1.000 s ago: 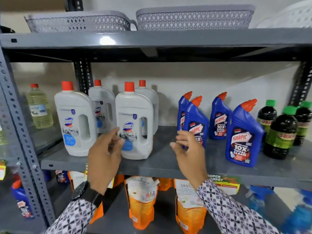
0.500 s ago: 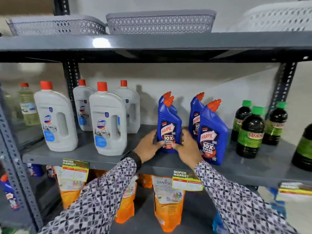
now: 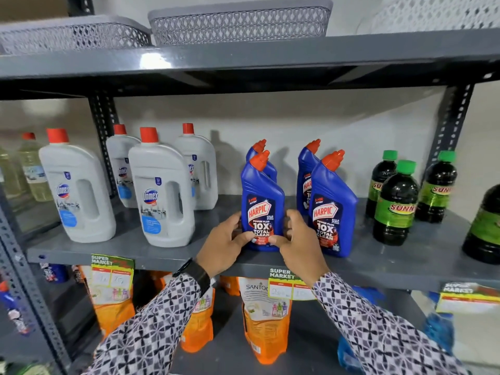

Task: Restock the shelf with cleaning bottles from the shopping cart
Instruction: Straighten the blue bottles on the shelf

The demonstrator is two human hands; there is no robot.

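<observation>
- Bottles are the job, and one blue bottle (image 3: 262,204) with an orange spout cap stands upright at the front of the grey shelf (image 3: 130,250), roughly at the centre of the view.
- Left hand (image 3: 226,243) wraps the bottle's lower left side from about 8 o'clock, with the thumb lying across the bottom of the label.
- Right hand (image 3: 297,239) clasps the lower right side from about 4 o'clock, fingers curled round the edge; both hands are grasping this one bottle near its base.
- At 3 o'clock, just beside it, stands a second blue bottle (image 3: 334,212); two more sit behind the front pair, toward 12 and 1 o'clock.
- Out at 9 o'clock, white jugs (image 3: 162,196) with red caps stand in two rows, apart from the blue group.
- Far out at 3 o'clock, dark bottles (image 3: 396,204) with green caps fill the right end of the shelf.
- Orange pouches (image 3: 265,320) hang in the bay below, around 6 o'clock; no cart shows in this view.
- Judged from the grip, the step in hand is squaring up the bottle so that its label faces forward, in line with its neighbour.
- Next move calls for letting go cleanly without rocking the bottle, then turning to the cart for another one.
</observation>
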